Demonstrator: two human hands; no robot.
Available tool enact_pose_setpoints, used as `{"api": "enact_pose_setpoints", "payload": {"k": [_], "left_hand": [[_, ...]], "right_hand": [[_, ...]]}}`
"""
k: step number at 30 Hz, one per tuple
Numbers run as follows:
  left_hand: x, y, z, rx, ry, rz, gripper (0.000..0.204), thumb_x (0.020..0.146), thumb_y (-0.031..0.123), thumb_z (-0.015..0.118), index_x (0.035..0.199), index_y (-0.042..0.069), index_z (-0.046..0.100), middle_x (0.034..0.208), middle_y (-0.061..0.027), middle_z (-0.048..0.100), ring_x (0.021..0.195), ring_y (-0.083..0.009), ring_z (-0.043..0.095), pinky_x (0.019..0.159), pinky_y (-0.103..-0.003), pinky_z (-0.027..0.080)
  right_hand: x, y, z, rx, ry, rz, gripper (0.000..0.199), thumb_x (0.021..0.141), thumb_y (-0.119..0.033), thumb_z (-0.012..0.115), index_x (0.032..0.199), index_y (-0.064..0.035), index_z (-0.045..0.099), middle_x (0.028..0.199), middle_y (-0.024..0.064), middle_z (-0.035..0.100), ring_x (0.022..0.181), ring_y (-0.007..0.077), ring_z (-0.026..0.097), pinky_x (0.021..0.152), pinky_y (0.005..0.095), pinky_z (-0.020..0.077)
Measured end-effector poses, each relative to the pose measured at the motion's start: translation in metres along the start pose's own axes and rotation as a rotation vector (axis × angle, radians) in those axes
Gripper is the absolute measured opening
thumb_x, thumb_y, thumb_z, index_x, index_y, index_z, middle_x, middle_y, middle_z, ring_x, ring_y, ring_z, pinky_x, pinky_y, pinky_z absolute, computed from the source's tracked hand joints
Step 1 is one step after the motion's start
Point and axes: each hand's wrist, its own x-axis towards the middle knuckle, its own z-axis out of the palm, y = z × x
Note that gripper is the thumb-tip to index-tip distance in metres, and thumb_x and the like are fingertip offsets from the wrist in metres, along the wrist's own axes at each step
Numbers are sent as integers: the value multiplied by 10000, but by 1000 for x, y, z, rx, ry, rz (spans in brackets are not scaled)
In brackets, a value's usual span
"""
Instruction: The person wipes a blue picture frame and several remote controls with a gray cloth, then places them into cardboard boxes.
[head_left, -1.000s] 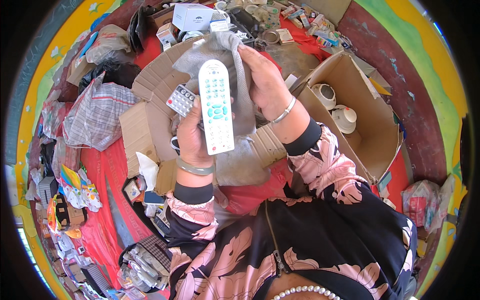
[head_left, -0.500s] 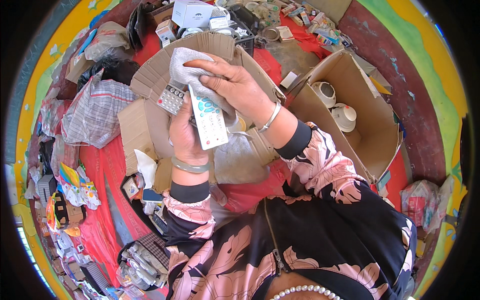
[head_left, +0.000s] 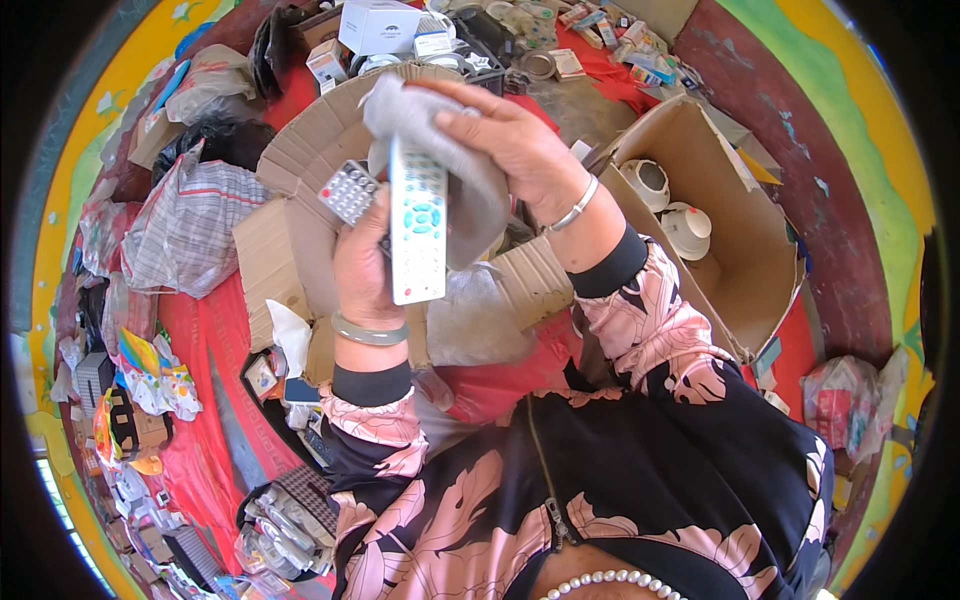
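My left hand (head_left: 362, 262) is closed on two remote controls over a cardboard box. The white remote control (head_left: 418, 240) with blue-green buttons stands nearly upright, while a grey remote control (head_left: 350, 192) with pale buttons and a red one sticks out behind my thumb. A grey cloth (head_left: 478, 205) is gripped in my right hand (head_left: 520, 150) and hangs behind and beside the upper end of the white remote. Some of my left fingers are hidden behind the remotes. Below my hands lies the open cardboard box (head_left: 280, 250) with its flaps spread.
Another cardboard box (head_left: 765, 250) at the right holds white round fixtures (head_left: 686, 232). At left sits a plaid bag (head_left: 190, 230) on red sheeting (head_left: 200, 350). Small cartons and a white box (head_left: 380, 27) crowd the far side. A basket of pale devices (head_left: 285, 525) stands at lower left.
My right hand and the cloth have moved right and slightly up, uncovering more of the white remote. The white remote has turned from slanted to nearly upright.
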Motion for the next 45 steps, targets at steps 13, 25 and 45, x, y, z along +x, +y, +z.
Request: {"api": "enact_pose_setpoints", "payload": {"k": [13, 25, 45], "left_hand": [[-5, -6, 0, 34, 4, -83, 406, 911, 271, 508, 1174, -38, 495, 1017, -193, 628, 861, -289, 653, 647, -349, 571], [-6, 14, 1, -218, -26, -20, 420, 928, 253, 473, 1241, -26, 462, 1084, -222, 597, 925, -301, 625, 711, -366, 551], [-4, 3, 10, 139, 1, -79, 316, 877, 110, 568, 1164, -5, 501, 1002, -148, 628, 835, -276, 659, 703, -338, 561]], "right_hand": [[-6, -11, -10, -291, -225, 59, 402, 796, 43, 531, 1198, 31, 529, 1121, 95, 592, 1027, 147, 567, 914, 249, 432], [-6, -17, -24, -44, -62, -35, 481, 824, -7, 556, 1295, -28, 463, 1176, 71, 563, 1089, 134, 528, 930, 246, 416], [-1, -9, -21, -1113, -290, -252, 413, 724, -186, 673, 1110, -61, 597, 987, 107, 633, 869, 200, 589, 809, 289, 449]]}}
